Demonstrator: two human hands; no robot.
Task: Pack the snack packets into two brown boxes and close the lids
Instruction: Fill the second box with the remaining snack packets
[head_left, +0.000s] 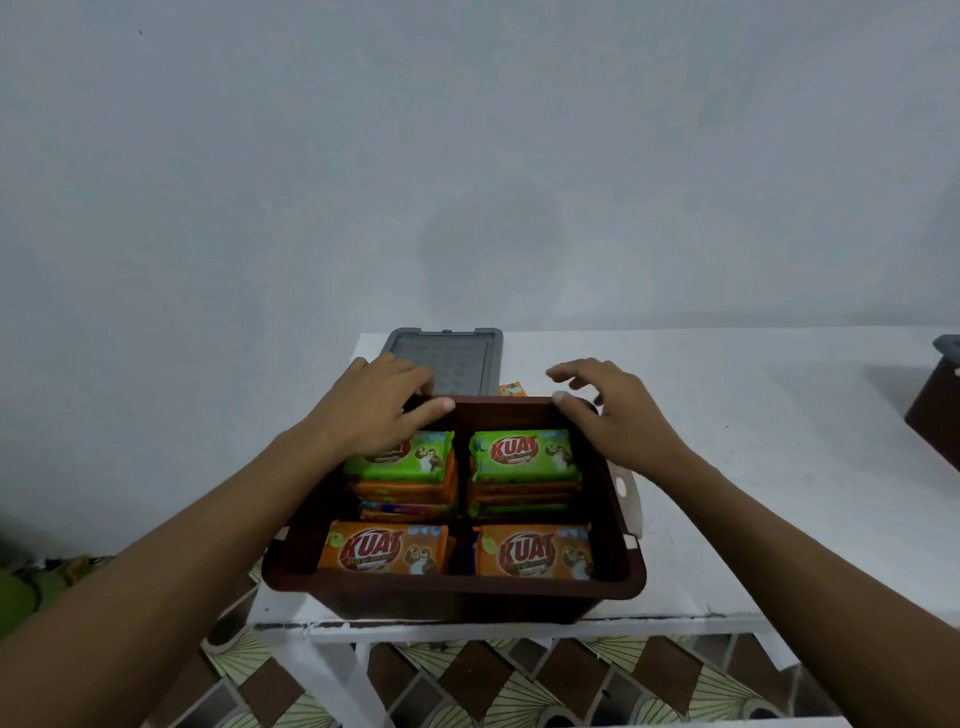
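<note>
On the white table (727, 467), the grey lid (441, 364) lies just past my left hand (374, 405), grip unclear; right hand (618, 410) spread, empty.
</note>
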